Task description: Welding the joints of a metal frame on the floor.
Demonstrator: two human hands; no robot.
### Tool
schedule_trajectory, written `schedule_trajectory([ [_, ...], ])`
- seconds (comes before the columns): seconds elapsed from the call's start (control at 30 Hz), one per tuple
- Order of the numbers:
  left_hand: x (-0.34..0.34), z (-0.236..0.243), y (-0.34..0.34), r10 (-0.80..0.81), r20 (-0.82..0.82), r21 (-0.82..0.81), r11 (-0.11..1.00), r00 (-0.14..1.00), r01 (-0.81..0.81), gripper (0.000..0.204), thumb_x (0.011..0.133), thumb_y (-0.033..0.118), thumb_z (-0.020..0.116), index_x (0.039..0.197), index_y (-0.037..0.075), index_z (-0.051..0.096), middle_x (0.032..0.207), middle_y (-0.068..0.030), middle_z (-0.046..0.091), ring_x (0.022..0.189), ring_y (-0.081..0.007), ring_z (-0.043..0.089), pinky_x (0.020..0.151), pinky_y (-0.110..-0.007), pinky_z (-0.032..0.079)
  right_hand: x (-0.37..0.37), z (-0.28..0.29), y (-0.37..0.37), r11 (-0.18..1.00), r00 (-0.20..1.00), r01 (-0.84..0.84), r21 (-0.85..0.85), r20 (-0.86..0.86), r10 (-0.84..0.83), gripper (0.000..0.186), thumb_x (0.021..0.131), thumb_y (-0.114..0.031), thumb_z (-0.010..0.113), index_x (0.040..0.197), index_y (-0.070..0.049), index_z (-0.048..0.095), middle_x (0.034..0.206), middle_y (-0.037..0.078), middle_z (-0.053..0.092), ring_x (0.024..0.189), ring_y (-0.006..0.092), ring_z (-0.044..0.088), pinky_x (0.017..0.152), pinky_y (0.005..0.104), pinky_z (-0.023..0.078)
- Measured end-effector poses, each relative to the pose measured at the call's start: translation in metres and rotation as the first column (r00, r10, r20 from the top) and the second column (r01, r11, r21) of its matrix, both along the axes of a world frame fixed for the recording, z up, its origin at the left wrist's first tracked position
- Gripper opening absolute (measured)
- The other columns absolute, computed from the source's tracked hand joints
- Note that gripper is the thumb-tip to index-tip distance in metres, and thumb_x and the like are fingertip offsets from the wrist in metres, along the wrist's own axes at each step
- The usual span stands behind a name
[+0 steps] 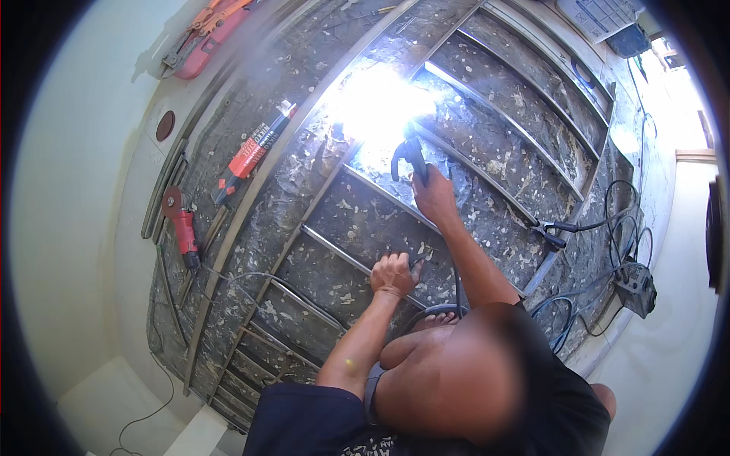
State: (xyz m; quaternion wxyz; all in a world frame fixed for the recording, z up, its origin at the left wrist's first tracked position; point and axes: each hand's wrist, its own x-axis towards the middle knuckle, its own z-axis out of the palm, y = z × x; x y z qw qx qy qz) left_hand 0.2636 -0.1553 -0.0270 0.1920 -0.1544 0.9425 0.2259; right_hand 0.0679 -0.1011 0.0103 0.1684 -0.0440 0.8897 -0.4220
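In my right hand [435, 196] is a dark welding electrode holder [411, 154], gripped from behind. A glaring white welding arc [384, 102] burns just beyond it and hides the joint and the rod tip. Below me lies a ladder-like metal frame [328, 245] with several crossbars. My left hand [393, 274] rests over one crossbar, fingers curled; a small dark piece sticks out beside the thumb, its kind unclear. A black-handled ground clamp [549, 232] bites the frame's right side.
A welding machine [636, 289] with looped cables stands at the right. Leftward lie a red angle grinder [182, 228], a red electrode packet [252, 156], a brown disc [165, 125] and a long metal bar [262, 178]. Orange-handled bolt cutters [205, 26] and a pale box [601, 15] are farther off.
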Motion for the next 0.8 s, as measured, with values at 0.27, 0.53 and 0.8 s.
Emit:
schedule_trajectory([
  [0.27,0.0028,-0.0039,0.0,-0.031,-0.101,-0.038,0.999,0.994,0.028,0.047,0.087,0.052,0.062,0.091,0.006,0.065,0.096,-0.0158,0.068,0.098,-0.0357,0.063,0.083,-0.046,0.054,0.0,0.0094,-0.0021,1.0,1.0,0.01,-0.014,0.025,-0.01,0.035,0.091,-0.032,0.064,0.101,0.001,0.056,0.082,0.033,0.064,0.085,0.0531,0.061,0.073,0.0577,0.046],
  [0.53,0.0033,-0.0071,-0.0004,-0.028,-0.107,-0.05,0.998,0.994,0.022,0.045,0.087,0.052,0.063,0.091,0.007,0.065,0.096,-0.0154,0.067,0.097,-0.0357,0.063,0.084,-0.045,0.053,-0.0002,0.0073,-0.0054,0.998,0.999,0.017,0.059,0.038,-0.02,0.035,0.09,-0.032,0.064,0.1,0.001,0.056,0.084,0.033,0.064,0.086,0.0542,0.061,0.074,0.0587,0.046],
  [0.8,0.003,-0.0079,-0.0005,-0.024,-0.081,-0.041,0.999,0.996,0.02,0.045,0.087,0.052,0.063,0.091,0.007,0.065,0.097,-0.0148,0.067,0.098,-0.0352,0.063,0.084,-0.045,0.053,-0.0003,0.009,-0.0047,1.0,1.0,0.011,0.026,0.019,-0.012,0.036,0.09,-0.032,0.065,0.1,0.001,0.056,0.085,0.034,0.064,0.086,0.0541,0.061,0.074,0.0582,0.046],
])
